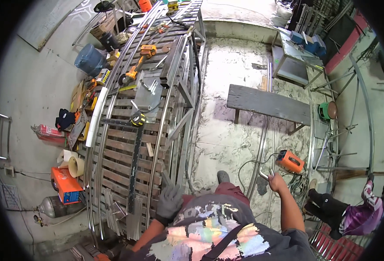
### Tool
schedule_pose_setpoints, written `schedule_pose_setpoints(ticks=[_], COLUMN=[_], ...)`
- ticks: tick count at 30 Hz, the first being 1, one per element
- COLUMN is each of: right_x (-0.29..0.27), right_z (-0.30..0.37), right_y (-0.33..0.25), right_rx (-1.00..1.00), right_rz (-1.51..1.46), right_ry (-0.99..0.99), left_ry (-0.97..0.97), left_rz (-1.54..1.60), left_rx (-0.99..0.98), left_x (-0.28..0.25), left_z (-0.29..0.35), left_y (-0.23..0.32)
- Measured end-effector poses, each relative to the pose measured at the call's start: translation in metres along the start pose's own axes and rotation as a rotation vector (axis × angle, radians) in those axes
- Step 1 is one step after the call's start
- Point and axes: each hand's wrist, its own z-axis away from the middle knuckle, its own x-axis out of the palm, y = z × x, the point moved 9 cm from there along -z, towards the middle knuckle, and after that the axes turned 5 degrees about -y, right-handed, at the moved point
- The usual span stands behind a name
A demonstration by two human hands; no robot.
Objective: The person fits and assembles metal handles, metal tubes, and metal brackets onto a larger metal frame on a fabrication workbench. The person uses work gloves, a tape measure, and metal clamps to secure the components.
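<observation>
My left hand [169, 202], in a grey work glove, lies with its fingers stretched out at the near right edge of a slatted metal workbench [116, 143]; nothing shows in it. My right hand [278, 182] is bare and closed around a shiny metal tube [263, 173] with a bent end, held low over the floor to my right. On the bench, a black carpenter's square [135, 167] lies near a yellow and black tape measure [137, 119]. Farther up sits a yellow and black angle grinder [133, 71] beside a flat metal plate [150, 96].
Long metal tubes [157, 143] run along the bench. A low dark bench [268, 104] stands on the floor, and an orange welding machine [290, 161] with cables is near my right hand. A person in purple [361, 213] bends at the far right. A gas cylinder [55, 207] lies left.
</observation>
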Motion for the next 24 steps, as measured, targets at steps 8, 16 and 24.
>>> schedule_pose_setpoints(ticks=[8,16,24], right_x=[-0.126,-0.228,-0.299], right_z=[-0.04,-0.082,-0.135], right_y=[-0.213,-0.439,-0.584], right_rx=[-0.288,-0.71,-0.774], right_rz=[-0.219,-0.571,-0.309], right_ry=[0.112,-0.092,-0.107], left_ry=[0.028,0.443,0.443], left_rz=[0.247,1.045,1.744], left_rx=[-0.23,-0.276,-0.064], left_x=[-0.067,-0.088,-0.177], left_z=[-0.173,-0.321,-0.527], left_y=[-0.06,-0.11,-0.126])
